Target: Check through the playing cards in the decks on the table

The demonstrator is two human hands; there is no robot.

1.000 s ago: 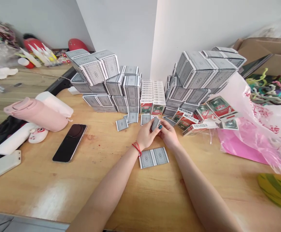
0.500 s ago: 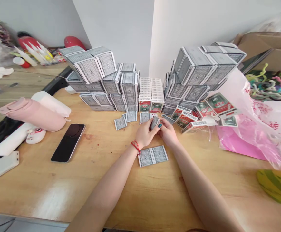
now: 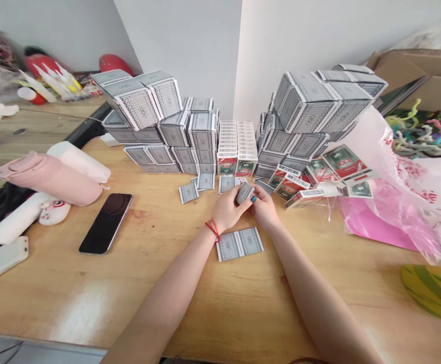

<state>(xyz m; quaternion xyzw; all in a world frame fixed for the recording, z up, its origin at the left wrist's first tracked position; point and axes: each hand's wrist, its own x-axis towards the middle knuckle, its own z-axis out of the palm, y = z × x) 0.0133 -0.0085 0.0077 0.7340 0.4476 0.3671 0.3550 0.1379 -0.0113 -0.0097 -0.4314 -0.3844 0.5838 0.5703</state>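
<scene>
My left hand (image 3: 228,210) and my right hand (image 3: 265,208) meet over the wooden table (image 3: 167,283), both closed on one small deck of cards (image 3: 244,192) with a grey patterned back. A red string sits round my left wrist. Two more decks (image 3: 239,243) lie side by side on the table just below my wrists. Loose decks (image 3: 200,186) lie beyond my hands. Behind them rise big stacks of grey card packs, one at the left (image 3: 160,126) and one at the right (image 3: 311,119), with a row of red and green boxed decks (image 3: 237,149) between.
A black phone (image 3: 105,222) and a pink bottle (image 3: 49,177) lie at the left. Red and green card boxes (image 3: 319,182) spill onto a pink plastic bag (image 3: 395,207) at the right. A yellow-green object (image 3: 433,293) sits at the right edge. Cardboard boxes stand far right.
The deck between my hands has turned slightly; both hands stay in the same spot. The camera view has shifted a little.
</scene>
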